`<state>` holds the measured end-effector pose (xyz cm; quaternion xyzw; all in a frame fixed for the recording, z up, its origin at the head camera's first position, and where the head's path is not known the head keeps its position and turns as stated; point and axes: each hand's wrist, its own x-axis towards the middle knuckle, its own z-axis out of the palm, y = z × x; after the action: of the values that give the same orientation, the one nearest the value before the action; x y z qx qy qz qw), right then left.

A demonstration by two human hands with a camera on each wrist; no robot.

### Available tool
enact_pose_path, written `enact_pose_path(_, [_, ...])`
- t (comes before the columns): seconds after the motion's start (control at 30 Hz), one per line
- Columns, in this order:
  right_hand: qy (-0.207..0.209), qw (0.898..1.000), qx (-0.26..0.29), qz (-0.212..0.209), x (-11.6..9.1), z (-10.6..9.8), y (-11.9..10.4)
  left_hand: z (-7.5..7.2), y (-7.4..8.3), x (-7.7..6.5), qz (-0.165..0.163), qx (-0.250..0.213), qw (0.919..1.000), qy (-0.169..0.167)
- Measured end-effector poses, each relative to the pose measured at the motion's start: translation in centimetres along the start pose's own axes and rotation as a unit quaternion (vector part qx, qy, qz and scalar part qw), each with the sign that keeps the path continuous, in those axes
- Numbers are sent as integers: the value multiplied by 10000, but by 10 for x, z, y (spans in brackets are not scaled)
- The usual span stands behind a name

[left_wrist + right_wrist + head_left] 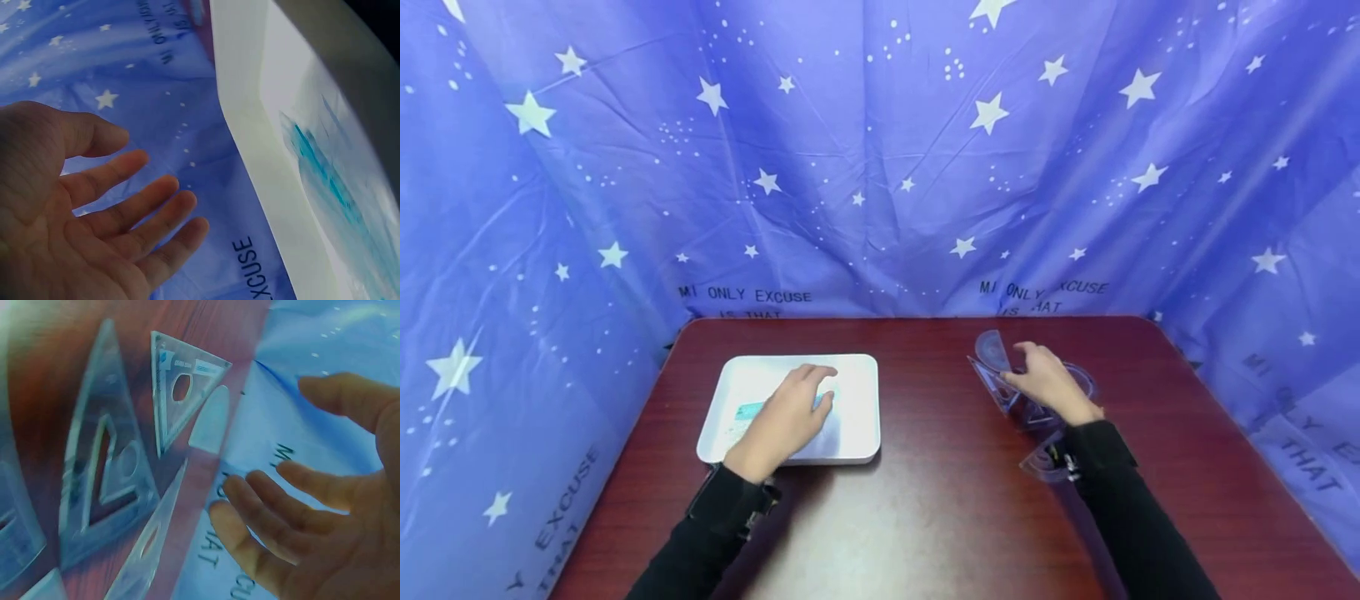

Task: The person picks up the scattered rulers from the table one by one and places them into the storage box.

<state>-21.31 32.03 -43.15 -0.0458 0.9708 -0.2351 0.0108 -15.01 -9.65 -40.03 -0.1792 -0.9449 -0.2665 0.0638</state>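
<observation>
My left hand (785, 421) hovers above a white tray (869, 425), fingers loosely bent and holding nothing. Inside the tray lies a clear, teal-tinted flat item (337, 194), partly covered by that hand in the head view; its kind is unclear. Over on the right, my right hand (1047, 383) is held above a group of clear plastic set squares and protractors, its fingers apart and nothing between them. A protractor (991, 348) sits just beyond the thumb. In the right wrist view, a small set square (178, 394) and a larger set square (78, 506) lie near each other.
Another protractor (1039, 462) lies nearer, partly under the right sleeve. Everything stands on a reddish-brown table (925, 517) with rounded far corners. A blue curtain (865, 150) with white stars hangs behind and along both sides.
</observation>
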Motion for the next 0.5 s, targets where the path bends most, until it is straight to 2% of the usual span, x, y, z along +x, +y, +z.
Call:
enact_pose_path(0.07, [77,9999,-82,89,28,15,13,6,5,-9,4,55,9996,268])
enact_pose_path(0.2, [174,9992,-246,270,95,60,68,20,17,-23,-55,194,9977,648])
enact_pose_path(0.27, [138,9984,-315,451,120,77,89,26,22,-28,-39,304,9967,750])
enact_pose_path(0.3, [-13,9979,-283,585,126,79,91,29,25,-29,-17,356,9962,789])
enact_pose_path(0.4, [-308,9944,-391,936,125,68,72,38,33,-33,77,489,9951,857])
enact_pose_path(0.5, [-690,9879,-414,1328,103,42,24,46,39,-36,103,469,9949,891])
